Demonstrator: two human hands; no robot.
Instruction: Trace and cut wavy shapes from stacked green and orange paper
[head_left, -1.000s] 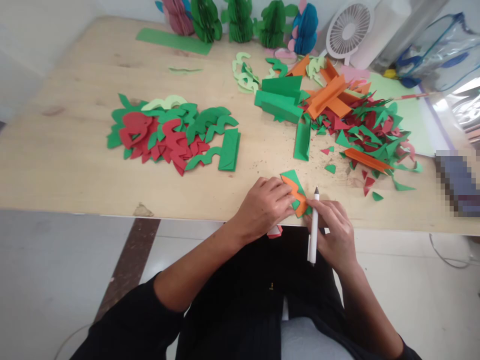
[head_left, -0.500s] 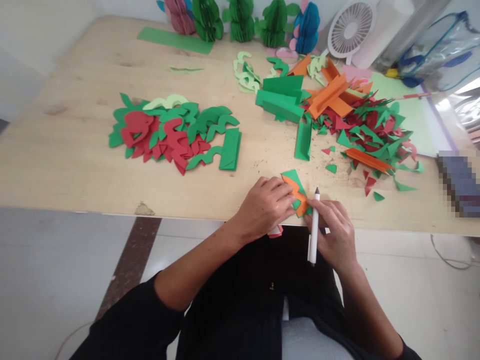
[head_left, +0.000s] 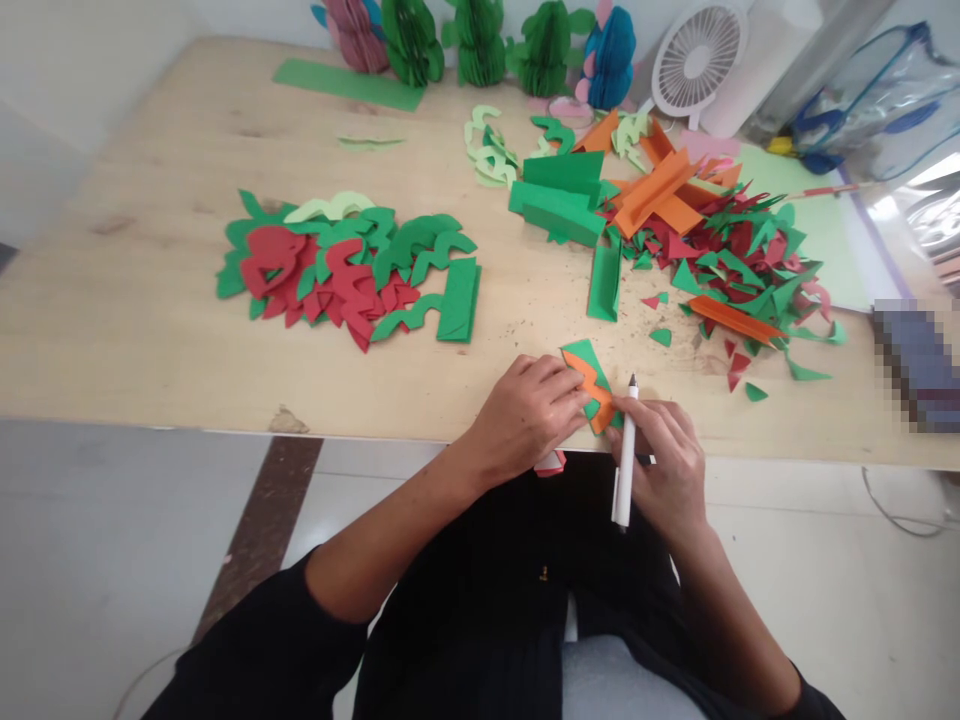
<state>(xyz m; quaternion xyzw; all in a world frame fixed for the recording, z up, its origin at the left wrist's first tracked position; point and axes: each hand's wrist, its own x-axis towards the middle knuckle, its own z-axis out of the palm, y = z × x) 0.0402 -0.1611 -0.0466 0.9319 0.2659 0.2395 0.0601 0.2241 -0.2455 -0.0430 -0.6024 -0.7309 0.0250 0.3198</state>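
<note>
Near the table's front edge, an orange paper cutout [head_left: 601, 410] with a wavy edge lies on a piece of green paper [head_left: 583, 354]. My left hand [head_left: 534, 408] presses its fingers down on both from the left. A white pen [head_left: 625, 465] is held by my right hand [head_left: 666, 450], its dark tip pointing away from me. The thumb and fingertips of that hand also touch the right edge of the papers. Below my left palm, a small red and white thing [head_left: 551, 463] shows in part at the table edge.
Red and green paper cutouts [head_left: 349, 265] are heaped at left, beside a folded green strip [head_left: 459, 300]. Green and red scraps [head_left: 739, 260] and folded orange paper [head_left: 660, 190] pile up at right. Honeycomb paper figures [head_left: 480, 45] and a white fan [head_left: 697, 60] stand behind.
Almost nothing differs. The whole view has shifted very slightly, while both hands, the pen and the papers keep their places.
</note>
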